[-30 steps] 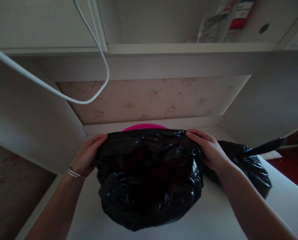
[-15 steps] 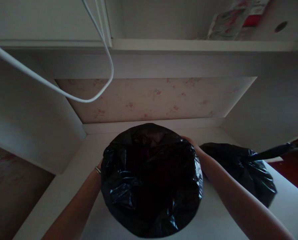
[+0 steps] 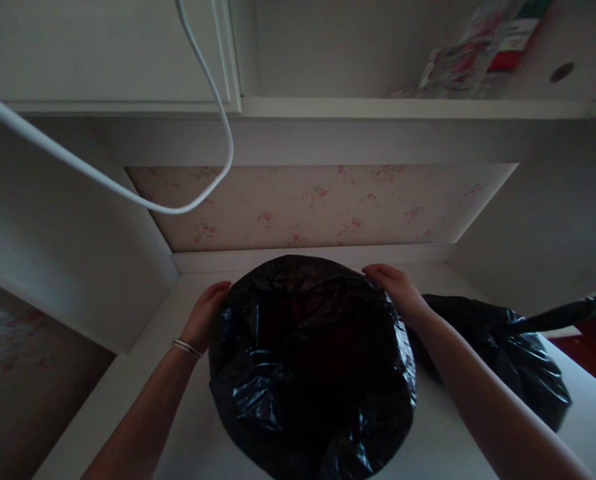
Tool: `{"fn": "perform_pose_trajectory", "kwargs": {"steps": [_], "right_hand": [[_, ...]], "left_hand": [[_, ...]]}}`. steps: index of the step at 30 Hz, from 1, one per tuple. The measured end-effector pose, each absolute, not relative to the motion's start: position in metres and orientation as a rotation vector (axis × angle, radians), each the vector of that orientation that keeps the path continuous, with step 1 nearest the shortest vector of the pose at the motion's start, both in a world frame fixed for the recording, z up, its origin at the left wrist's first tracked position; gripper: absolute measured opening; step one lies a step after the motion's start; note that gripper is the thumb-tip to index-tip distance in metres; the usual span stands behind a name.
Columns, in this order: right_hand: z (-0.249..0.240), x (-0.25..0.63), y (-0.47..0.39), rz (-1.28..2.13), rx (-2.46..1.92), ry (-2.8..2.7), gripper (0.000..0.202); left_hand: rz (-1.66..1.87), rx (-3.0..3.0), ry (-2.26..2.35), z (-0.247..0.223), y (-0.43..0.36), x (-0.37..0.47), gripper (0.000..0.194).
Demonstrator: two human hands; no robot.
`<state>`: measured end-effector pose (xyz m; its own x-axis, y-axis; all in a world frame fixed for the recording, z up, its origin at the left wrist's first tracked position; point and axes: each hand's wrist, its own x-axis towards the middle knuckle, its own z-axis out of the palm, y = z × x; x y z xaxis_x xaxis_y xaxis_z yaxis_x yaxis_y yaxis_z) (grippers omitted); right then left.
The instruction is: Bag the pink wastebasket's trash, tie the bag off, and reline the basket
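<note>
A round bin lined with a glossy black bag (image 3: 313, 373) stands over the white surface at the lower middle, its wide mouth facing me. Against its upper left side rests my left hand (image 3: 208, 313), a bracelet on the wrist, its fingers pressed to the bag and partly hidden behind it. My right hand (image 3: 393, 287) grips the upper right rim, fingers bent round the black plastic. The inside of the bag is dark. Just right of my right forearm lies a second black bag (image 3: 523, 360), its top twisted into a long tail.
A white cable (image 3: 178, 209) loops across the upper left, close to the camera. Above runs a shelf edge (image 3: 378, 108) with plastic-wrapped packets (image 3: 458, 67) on it. Grey side panels flank a flowered wall (image 3: 318, 207). Something red (image 3: 593, 350) shows at the right edge.
Both hands show more of themselves at the bin's upper sides. The lined bin appears slightly lower and further right, and the surroundings have shifted down a little in view.
</note>
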<state>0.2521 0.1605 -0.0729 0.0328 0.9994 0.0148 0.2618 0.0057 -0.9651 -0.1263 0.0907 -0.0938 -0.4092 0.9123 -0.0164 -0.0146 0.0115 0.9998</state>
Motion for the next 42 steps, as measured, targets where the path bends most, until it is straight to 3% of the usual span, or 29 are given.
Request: {"fn": "perform_pose_trajectory", "kwargs": {"steps": [5, 9, 12, 21, 27, 30, 36, 38, 42], "right_hand": [[-0.01, 0.219, 0.162, 0.574, -1.309, -1.796, 0.032], [0.01, 0.177, 0.167, 0.304, -1.207, -2.417, 0.042], [0.002, 0.166, 0.176, 0.157, -1.267, -2.642, 0.041], [-0.009, 0.181, 0.183, 0.174, -1.271, -2.72, 0.045], [0.01, 0.201, 0.168, 0.621, -1.3, -2.521, 0.062], [0.008, 0.21, 0.156, 0.577, -1.455, -2.582, 0.073], [0.0, 0.2, 0.151, 0.352, -1.372, -2.759, 0.036], [0.001, 0.195, 0.157, 0.386, -1.27, -2.798, 0.034], [0.006, 0.186, 0.169, 0.449, -1.088, -2.875, 0.035]], "left_hand": [[1.494, 1.25, 1.528, -0.029, 0.104, -0.125, 0.034], [0.894, 2.132, 1.533, 0.008, 0.124, -0.096, 0.05], [0.572, 2.363, 1.45, 0.003, 0.141, -0.083, 0.055], [0.432, 2.277, 1.596, -0.013, 0.133, -0.089, 0.052], [0.366, 2.192, 1.792, -0.004, 0.09, -0.1, 0.048], [0.319, 2.175, 1.879, 0.002, 0.07, -0.111, 0.05], [0.576, 2.4, 1.7, 0.022, 0.098, -0.097, 0.063], [0.489, 2.371, 1.441, 0.023, 0.12, -0.082, 0.065], [0.33, 2.421, 1.379, 0.016, 0.15, -0.059, 0.067]]}}
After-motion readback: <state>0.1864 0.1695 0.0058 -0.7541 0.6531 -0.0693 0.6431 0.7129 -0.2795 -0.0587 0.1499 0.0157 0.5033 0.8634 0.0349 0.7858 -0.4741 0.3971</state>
